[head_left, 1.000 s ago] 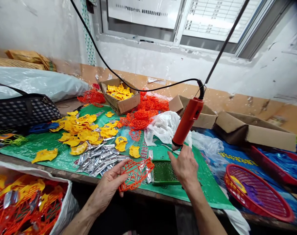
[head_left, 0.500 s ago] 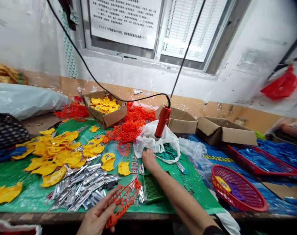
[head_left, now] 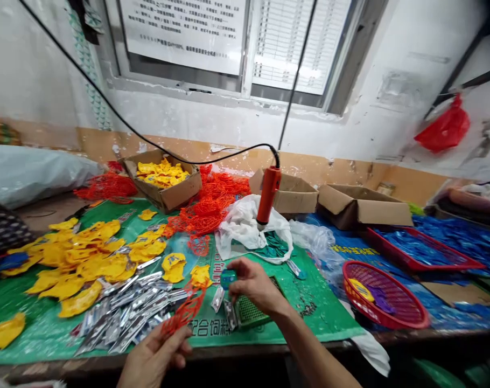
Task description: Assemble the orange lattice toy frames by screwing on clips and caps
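My left hand, low at the table's front edge, pinches an orange mesh net. The net stretches away towards a yellow piece. My right hand is held over the table with thumb and fingers curled round a small teal piece, whose exact kind I cannot make out. Under that hand sits a green perforated basket, partly covered by it. Beside the basket lie small silvery packets. A white plastic bag behind holds dark teal pieces.
Silvery strips and yellow pieces are heaped on the left. An orange tool hangs by a cable over the white bag. Behind stand cardboard boxes and piled orange nets. A red basket is at right.
My right hand has come back from the white bag towards me, now with a small teal piece in its fingers. The left hand has shifted slightly left with the net. The view has shifted slightly.
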A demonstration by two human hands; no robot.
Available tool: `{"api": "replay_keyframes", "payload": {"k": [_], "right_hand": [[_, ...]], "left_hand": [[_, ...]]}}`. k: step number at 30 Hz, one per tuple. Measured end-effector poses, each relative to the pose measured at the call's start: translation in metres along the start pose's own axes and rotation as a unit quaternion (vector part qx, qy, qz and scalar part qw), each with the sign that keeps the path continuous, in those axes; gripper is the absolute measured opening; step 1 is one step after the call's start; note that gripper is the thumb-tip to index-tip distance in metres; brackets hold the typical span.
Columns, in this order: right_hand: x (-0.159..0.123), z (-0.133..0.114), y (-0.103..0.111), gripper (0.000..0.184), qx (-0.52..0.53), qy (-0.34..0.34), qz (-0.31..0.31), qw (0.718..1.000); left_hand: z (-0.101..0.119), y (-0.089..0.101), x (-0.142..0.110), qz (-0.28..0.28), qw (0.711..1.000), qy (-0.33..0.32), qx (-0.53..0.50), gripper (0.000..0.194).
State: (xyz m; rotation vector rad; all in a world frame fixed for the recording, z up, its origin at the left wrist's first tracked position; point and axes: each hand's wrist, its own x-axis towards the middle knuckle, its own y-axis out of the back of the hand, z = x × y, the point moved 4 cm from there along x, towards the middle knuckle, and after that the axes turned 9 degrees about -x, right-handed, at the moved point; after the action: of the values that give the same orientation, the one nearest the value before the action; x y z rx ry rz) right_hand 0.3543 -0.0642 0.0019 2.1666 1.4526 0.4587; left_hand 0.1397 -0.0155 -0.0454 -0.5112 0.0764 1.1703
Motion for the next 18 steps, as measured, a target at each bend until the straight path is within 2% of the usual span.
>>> {"api": "replay_keyframes", "payload": {"k": [3, 5, 7, 10, 13, 16, 18], "right_hand": [[-0.038, -0.011, -0.015, 0.041, 0.155, 0.016, -0.042, 0.987], [-0.055, -0.016, -0.025, 0.048, 0.318, 0.001, -0.072, 0.945], [-0.064, -0.018, -0.033, 0.05, 0.393, -0.013, -0.085, 0.915], [-0.07, -0.02, -0.039, 0.043, 0.327, 0.02, -0.066, 0.942], [-0.071, -0.02, -0.04, 0.038, 0.178, 0.1, -0.018, 0.979], [-0.072, -0.018, -0.043, 0.042, 0.046, 0.153, 0.018, 0.987], [-0.073, -0.017, -0.045, 0.045, -0.007, 0.173, 0.017, 0.985]], "left_hand": [[0.003, -0.012, -0.007, -0.002, 0.999, -0.033, 0.021, 0.04], [0.004, -0.02, -0.013, -0.029, 0.999, -0.029, 0.033, 0.04], [0.007, -0.025, -0.018, -0.058, 0.997, -0.036, 0.041, 0.035], [0.013, -0.025, -0.027, -0.097, 0.991, -0.07, 0.064, 0.025], [0.017, -0.022, -0.032, -0.11, 0.99, -0.082, 0.035, 0.02], [0.011, -0.024, -0.034, -0.135, 0.988, -0.019, -0.078, 0.019], [0.004, -0.025, -0.035, -0.137, 0.979, 0.027, -0.149, 0.021]]}}
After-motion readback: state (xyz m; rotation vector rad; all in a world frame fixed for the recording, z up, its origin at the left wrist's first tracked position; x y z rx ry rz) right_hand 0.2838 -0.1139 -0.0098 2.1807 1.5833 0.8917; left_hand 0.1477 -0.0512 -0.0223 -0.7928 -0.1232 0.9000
